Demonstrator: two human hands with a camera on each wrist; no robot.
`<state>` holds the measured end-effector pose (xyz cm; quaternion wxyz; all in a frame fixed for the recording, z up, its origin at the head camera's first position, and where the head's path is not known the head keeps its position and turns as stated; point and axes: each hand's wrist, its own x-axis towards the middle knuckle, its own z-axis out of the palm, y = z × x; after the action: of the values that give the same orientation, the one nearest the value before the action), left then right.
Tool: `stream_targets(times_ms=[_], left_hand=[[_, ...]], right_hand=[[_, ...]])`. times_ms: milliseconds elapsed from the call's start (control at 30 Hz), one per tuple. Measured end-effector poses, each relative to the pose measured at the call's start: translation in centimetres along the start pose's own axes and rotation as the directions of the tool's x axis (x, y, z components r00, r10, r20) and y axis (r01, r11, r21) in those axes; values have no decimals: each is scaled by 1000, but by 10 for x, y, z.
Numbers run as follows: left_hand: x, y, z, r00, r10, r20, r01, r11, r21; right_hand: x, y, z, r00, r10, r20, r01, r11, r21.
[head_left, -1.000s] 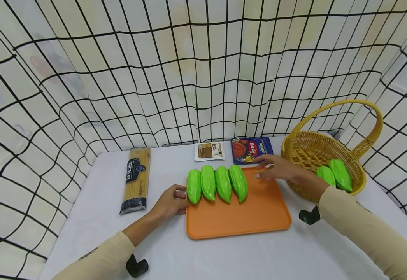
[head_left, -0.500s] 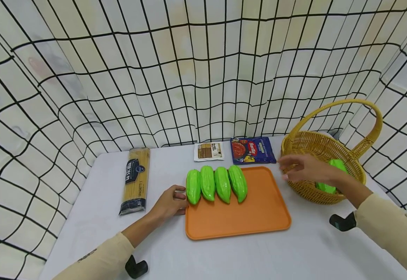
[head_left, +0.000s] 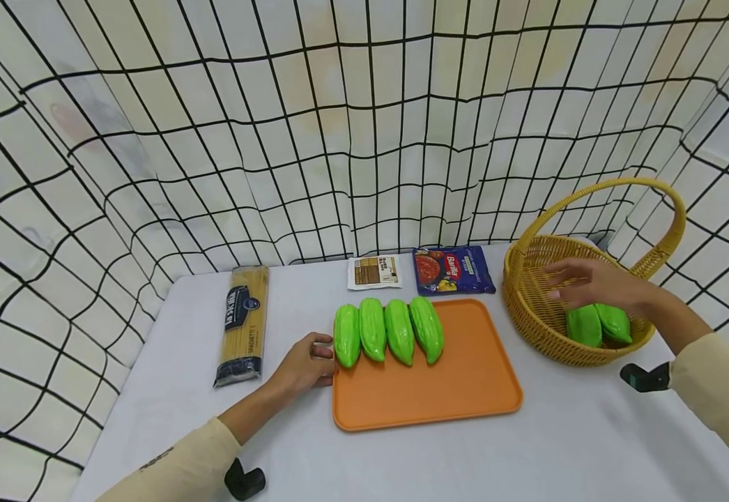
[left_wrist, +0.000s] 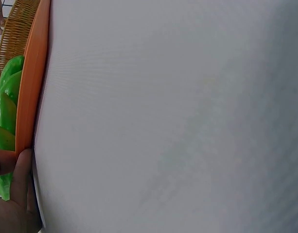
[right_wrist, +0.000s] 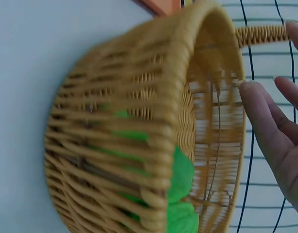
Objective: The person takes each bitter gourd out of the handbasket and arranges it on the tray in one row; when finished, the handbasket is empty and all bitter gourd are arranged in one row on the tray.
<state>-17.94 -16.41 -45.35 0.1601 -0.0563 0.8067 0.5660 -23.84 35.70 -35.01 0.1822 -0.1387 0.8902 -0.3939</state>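
Observation:
Several glossy green ridged star fruits lie side by side along the back left of an orange tray. My left hand grips the tray's left rim, with thumb and fingers on either side of it in the left wrist view. Over the wicker basket at the right, my right hand hovers with nothing in it, fingers loosely extended. Inside the basket are green star fruits, partly covered by that hand in the head view. The right wrist view shows the fingers near the basket's rim.
A pack of spaghetti lies at the left on the white table. Behind the tray are a small white and brown packet and a blue Barilla pouch. The basket's tall handle arches up; black netting surrounds the back and sides.
My right hand has moved from above the tray's back right corner rightward to over the basket. My left hand has stayed at the tray, and the star fruits on it have not moved.

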Motion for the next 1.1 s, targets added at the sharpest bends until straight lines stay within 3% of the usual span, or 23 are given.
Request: stream_targets(times_ms=[500,1100], left_hand=[[-2,1,0,1000,-3,5,3,1000,-3],[0,-2,0,1000,-6,5,5,1000,11]], right_hand=[[18,31,-29,979,160,122,-154,986,-61],[41,31,-25,954,225,199,-207,973,-103]])
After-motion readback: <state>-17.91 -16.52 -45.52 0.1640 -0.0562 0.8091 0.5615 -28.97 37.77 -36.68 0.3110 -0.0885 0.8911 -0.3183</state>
